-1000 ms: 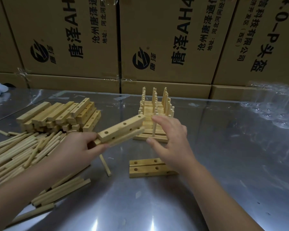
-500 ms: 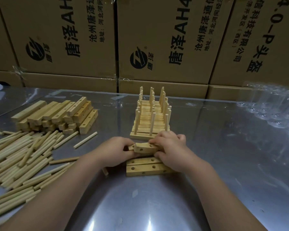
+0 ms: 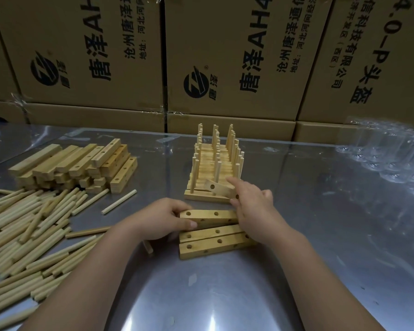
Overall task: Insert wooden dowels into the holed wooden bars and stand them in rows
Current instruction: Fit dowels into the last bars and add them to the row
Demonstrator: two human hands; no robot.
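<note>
Behind, 唐泽 boxes [image 3: 225, 56], left grip [image 3: 163, 218] grasping holed bar [image 3: 210, 217], right grip [image 3: 253, 211] pinching tilted bar [image 3: 216, 188]

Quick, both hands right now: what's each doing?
Left hand: grips the flat holed bar by its left end.
Right hand: pinches the tilted bar.

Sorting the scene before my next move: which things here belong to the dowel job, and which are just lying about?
Job: left hand gripping holed bar; right hand holding tilted bar; two flat bars; finished rows; bar stack; loose dowels.
Lying about: cardboard boxes; clear plastic items.
</note>
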